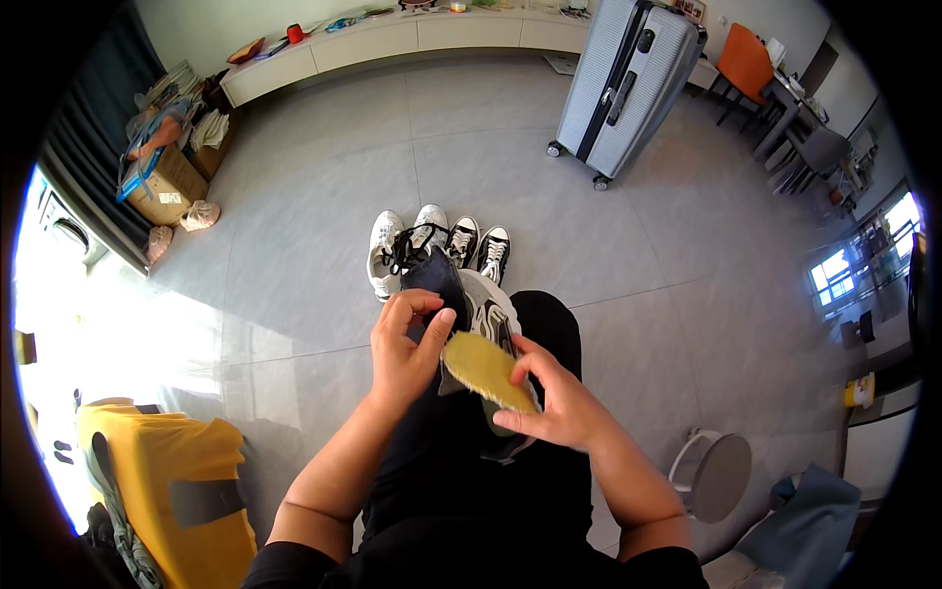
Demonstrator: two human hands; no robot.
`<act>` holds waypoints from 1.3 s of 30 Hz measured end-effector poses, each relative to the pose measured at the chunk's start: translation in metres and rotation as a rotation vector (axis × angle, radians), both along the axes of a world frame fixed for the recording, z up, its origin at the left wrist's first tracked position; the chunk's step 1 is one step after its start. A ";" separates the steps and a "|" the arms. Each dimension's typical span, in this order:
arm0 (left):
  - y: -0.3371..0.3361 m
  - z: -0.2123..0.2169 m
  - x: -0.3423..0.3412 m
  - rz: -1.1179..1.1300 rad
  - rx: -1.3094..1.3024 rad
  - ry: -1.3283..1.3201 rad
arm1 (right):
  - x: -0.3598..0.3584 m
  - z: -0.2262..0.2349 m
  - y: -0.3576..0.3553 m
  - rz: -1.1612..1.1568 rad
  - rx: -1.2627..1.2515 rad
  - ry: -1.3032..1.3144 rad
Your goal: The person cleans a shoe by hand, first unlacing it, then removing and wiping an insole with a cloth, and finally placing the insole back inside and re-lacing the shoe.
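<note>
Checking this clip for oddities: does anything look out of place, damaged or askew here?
One thing: the yellow-green insole is out of the dark sneaker on the person's lap, pinched by the right hand, while the left hand holds the shoe. No damage or spill shows. Two pairs of shoes stand lined up on the grey tile floor.

1. grey hard-shell suitcase (628, 83) upright on the tiled floor (314, 196), far right.
2. white sneakers (402, 245) beside black-and-white sneakers (481, 250), side by side mid-floor.
3. cardboard box (162, 187) by the left wall.
4. orange chair (746, 64) far right.
5. round grey stool (716, 476) lower right.
</note>
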State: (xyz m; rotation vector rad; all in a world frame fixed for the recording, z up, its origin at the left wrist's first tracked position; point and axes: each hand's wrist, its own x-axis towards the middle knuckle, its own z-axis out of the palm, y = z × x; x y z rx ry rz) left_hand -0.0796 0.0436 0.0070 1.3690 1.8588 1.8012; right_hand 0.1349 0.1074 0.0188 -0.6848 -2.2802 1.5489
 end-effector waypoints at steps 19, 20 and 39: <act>-0.016 0.002 0.009 -0.157 -0.100 0.488 | 0.010 0.010 -0.036 -0.206 0.117 0.074; -0.018 0.004 0.009 -0.160 -0.122 0.487 | 0.009 0.013 -0.037 -0.257 0.128 0.105; -0.037 0.007 0.018 -0.354 -0.392 0.139 | -0.008 0.030 -0.049 -0.133 0.198 -0.296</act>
